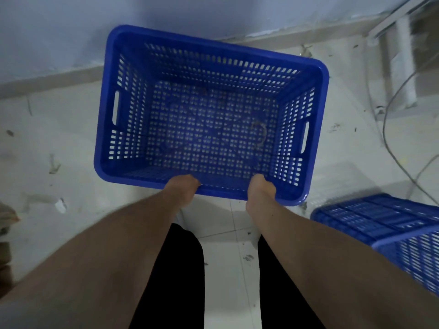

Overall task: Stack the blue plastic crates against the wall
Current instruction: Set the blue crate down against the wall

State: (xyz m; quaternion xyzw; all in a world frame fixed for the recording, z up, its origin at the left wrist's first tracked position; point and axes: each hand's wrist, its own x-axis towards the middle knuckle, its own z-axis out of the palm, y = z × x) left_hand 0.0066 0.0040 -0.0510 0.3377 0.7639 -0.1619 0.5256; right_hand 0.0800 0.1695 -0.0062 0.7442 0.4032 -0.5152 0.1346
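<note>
An empty blue perforated crate (pixel 318 74) fills the middle of the head view, open side up, held above the pale floor close to the wall (pixel 71 24). My left hand (pixel 183 188) grips its near rim left of centre. My right hand (pixel 261 191) grips the same rim further right. The fingers of both hands curl under the rim and are hidden. A second blue crate (pixel 389 231) lies upside down on the floor at the lower right, partly cut off by the frame edge.
A pale skirting strip (pixel 47 79) runs along the wall's base. Cables (pixel 389 129) trail over the floor at the right, beside a white metal frame (pixel 399 55). Bits of debris (pixel 60 205) dot the tiles. My dark trouser legs (pixel 175 281) stand below the crate.
</note>
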